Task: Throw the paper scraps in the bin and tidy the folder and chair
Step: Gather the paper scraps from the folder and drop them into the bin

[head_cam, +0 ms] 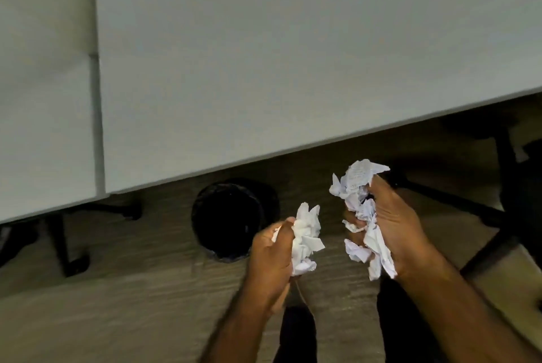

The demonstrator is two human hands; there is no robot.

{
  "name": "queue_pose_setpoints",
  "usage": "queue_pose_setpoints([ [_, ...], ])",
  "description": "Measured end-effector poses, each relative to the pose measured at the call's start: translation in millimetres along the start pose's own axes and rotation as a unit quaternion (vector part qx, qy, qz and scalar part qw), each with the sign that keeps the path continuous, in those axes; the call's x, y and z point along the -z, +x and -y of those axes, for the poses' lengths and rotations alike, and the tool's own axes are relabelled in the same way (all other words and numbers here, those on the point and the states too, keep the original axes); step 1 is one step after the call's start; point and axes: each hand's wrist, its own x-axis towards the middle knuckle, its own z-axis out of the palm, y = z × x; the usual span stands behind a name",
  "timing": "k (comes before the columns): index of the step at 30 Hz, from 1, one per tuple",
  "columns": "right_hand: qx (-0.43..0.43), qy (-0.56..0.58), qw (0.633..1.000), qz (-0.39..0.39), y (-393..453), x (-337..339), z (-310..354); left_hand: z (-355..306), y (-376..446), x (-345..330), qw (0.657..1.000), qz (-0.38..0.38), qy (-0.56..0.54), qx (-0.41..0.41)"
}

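Both hands are gripping scraps: left hand (271, 254) a wad (306, 238), right hand (396, 227) a bigger bunch (362, 210). I am seeing nothing dropped in the bin (225, 219) yet; folder and chair are remaining.

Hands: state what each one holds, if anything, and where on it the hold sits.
Left hand: a crumpled paper wad, its left side clenched in the fingers. Right hand: a bigger bunch of scraps, gripped around its middle.
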Motion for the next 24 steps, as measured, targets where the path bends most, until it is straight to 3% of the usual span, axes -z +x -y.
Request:
queue_pose_setpoints([
  [6, -0.021, -0.092, 0.993, 0.074, 72.4, -109.6, -122.8, 72.4, 72.9, 134.1, 0.988, -0.151, 0.031, -0.02],
  [10, -0.006, -0.188, 0.981, 0.04, 148.9, -165.3, -198.1, 125.8, 143.3, 189.1, 0.958, -0.246, 0.136, -0.061],
  [13, 0.063, -0.297, 0.953, 0.013, 199.9, -194.0, -231.9, 148.3, 191.3, 213.1, 0.934, -0.287, 0.2, -0.075],
  [16, 0.161, -0.437, 0.885, 0.013, 242.0, -199.0, -257.7, 167.0, 235.4, 220.4, 0.892, -0.33, 0.296, -0.092],
  [19, 0.263, -0.557, 0.788, 0.025, 277.8, -192.7, -287.1, 182.2, 265.5, 221.3, 0.869, -0.294, 0.378, -0.123],
  [20, 0.276, -0.571, 0.772, 0.046, 287.6, -192.6, -296.7, 184.2, 269.7, 221.8, 0.864, -0.259, 0.416, -0.118],
  [22, 0.239, -0.572, 0.775, 0.122, 304.0, -192.7, -314.8, 200.6, 280.5, 224.1, 0.863, -0.179, 0.463, -0.092],
  [24, 0.185, -0.621, 0.741, 0.174, 312.7, -187.3, -331.2, 216.5, 292.8, 225.4, 0.814, -0.144, 0.549, -0.119],
])
